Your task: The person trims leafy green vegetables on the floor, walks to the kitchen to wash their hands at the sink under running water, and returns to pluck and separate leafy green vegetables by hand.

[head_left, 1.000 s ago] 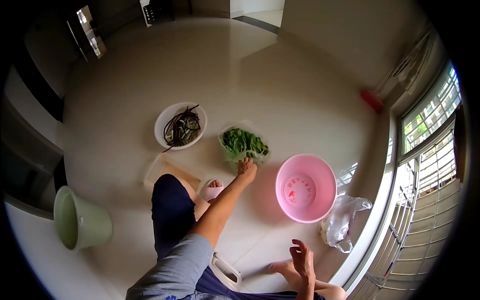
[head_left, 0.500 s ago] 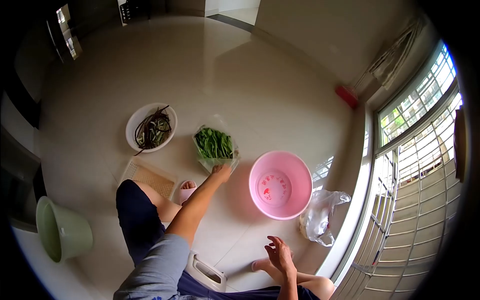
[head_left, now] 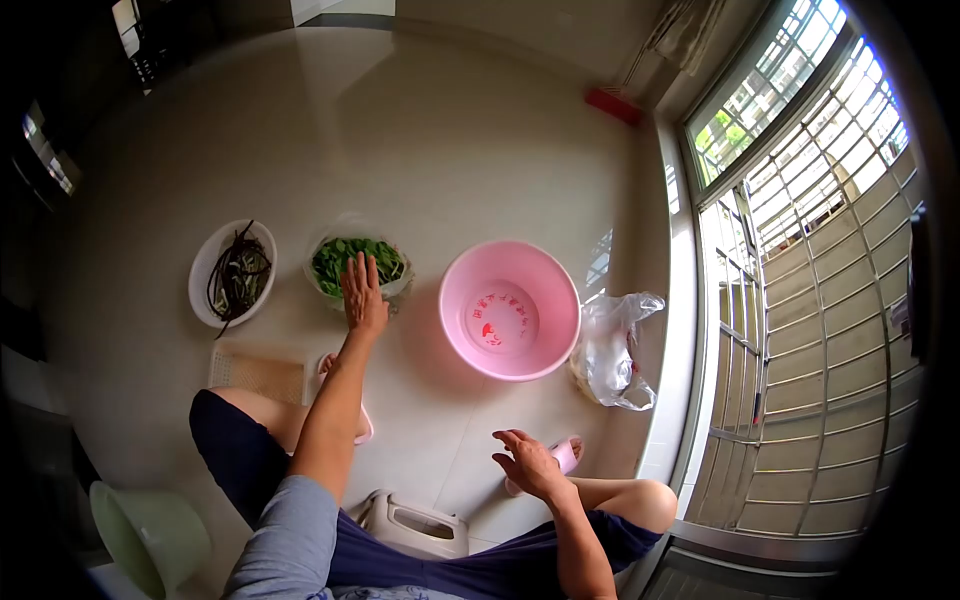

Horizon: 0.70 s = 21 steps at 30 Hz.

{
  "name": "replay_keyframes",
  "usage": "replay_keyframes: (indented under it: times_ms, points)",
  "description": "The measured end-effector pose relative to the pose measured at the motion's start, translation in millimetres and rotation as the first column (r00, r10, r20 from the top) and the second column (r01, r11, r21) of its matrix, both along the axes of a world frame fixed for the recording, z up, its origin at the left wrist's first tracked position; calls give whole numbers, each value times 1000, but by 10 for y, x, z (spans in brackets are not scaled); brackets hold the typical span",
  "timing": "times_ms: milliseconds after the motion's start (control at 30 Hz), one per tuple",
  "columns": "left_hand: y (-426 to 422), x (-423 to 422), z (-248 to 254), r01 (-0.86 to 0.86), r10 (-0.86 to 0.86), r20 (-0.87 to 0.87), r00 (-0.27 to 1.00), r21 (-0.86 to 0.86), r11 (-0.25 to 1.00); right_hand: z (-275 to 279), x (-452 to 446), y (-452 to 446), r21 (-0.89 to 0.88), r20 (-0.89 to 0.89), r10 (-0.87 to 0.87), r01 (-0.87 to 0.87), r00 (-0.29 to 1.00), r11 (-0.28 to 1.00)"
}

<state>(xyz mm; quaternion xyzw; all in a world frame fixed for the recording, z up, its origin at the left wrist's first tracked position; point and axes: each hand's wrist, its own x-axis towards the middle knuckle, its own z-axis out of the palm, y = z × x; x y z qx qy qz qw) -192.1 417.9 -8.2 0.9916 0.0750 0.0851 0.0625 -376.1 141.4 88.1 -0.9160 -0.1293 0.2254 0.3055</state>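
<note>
Head view: your left hand (head_left: 365,297), fingers extended and released, lies over the near side of the greens (head_left: 333,260) in their clear bag (head_left: 398,290); contact cannot be told. Your right hand (head_left: 528,465), loosely bent and unladen, is well apart from them, toward the floor's (head_left: 470,150) right edge.

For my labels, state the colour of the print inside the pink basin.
Red print, clearest in the head view.

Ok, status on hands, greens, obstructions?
Left hand open, at greens. Right hand open, empty. Greens in plastic bag. No obstruction visible between left hand and greens.
</note>
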Motion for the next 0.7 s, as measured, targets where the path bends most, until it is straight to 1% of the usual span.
replay_keyframes:
  times_ms: [33,67,100,167,233,300,367,400,500,567,600,633,700]
  points:
    - [2,72,-13,6,-6,3,1000,-5,1000,-33,10,-31,-11,-27,-3,3,1000,1000]
    - [2,129,-48,26,-25,-174,984,1,1000,-52,11,-69,-22,-14,-17,17,1000,1000]
    - [12,169,-106,46,-41,-350,936,6,999,-63,19,-91,-25,-17,-21,20,1000,999]
    - [76,224,-305,3,-154,-580,800,-253,967,-89,15,-115,-27,18,-30,30,999,999]
    - [-18,61,-494,-15,-176,-381,908,-448,894,-39,15,-113,-43,2,-22,22,1000,999]
    - [-146,-148,-610,-5,-138,-238,961,-518,855,21,8,-86,-70,-8,-11,10,1000,997]
    - [-225,-344,-691,-6,-94,-135,986,-602,799,72,-9,-60,-48,15,-23,23,1000,999]
    - [-261,-439,-676,11,-118,-126,985,-635,773,94,-12,-53,-39,-16,-21,21,1000,999]
    - [-476,-721,-524,47,-180,-109,978,-719,694,109,-35,-44,-46,14,8,-7,1000,999]
    - [-623,-946,-513,147,-227,-9,974,-738,659,198,-63,19,-100,18,-21,23,1000,995]
    - [-682,-1038,-455,148,-256,-49,966,-706,692,192,-65,32,-125,-16,-31,29,999,992]
    - [-739,-1163,-421,154,-288,-90,953,-677,720,142,-77,20,-111,-20,-21,19,1000,994]
    - [-826,-1395,-436,171,-311,-97,946,-664,728,109,-94,19,-116,-40,-14,9,999,993]
